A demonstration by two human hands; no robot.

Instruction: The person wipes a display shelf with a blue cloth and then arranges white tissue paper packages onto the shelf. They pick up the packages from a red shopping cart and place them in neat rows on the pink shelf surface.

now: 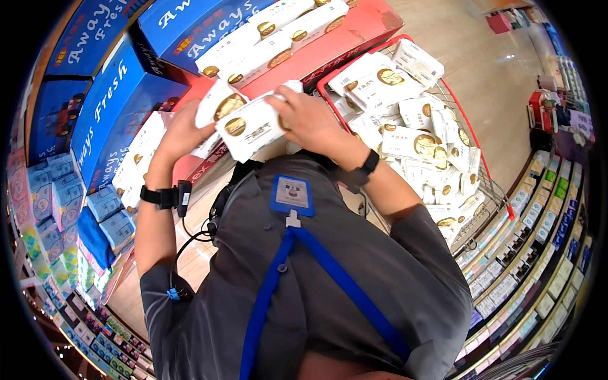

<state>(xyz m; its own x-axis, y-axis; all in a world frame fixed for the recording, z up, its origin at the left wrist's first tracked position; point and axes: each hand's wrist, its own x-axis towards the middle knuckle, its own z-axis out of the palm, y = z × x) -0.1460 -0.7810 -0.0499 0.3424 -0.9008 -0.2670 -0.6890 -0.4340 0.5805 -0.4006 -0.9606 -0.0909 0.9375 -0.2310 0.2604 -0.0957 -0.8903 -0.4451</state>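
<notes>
White soft packs with gold and brown prints are between my hands, above the near edge of a red display stand (365, 29). My left hand (183, 130) holds a white pack (219, 102) by its left side. My right hand (311, 118) grips another white pack (254, 124) from above and the right, its fingers over the top edge. The two packs touch or overlap. Rows of similar packs (261, 54) lie on the red stand beyond. To the right, a red-rimmed wire shopping cart (451, 90) holds a loose heap of such packs (413, 142).
Blue cartons (107, 109) are stacked at the left, with more white packs (142, 152) beside them and blue packs (102, 204) nearer. Curved-looking shelves of boxed goods (517, 237) run along the right. A badge (291, 194) on a blue lanyard hangs at my front.
</notes>
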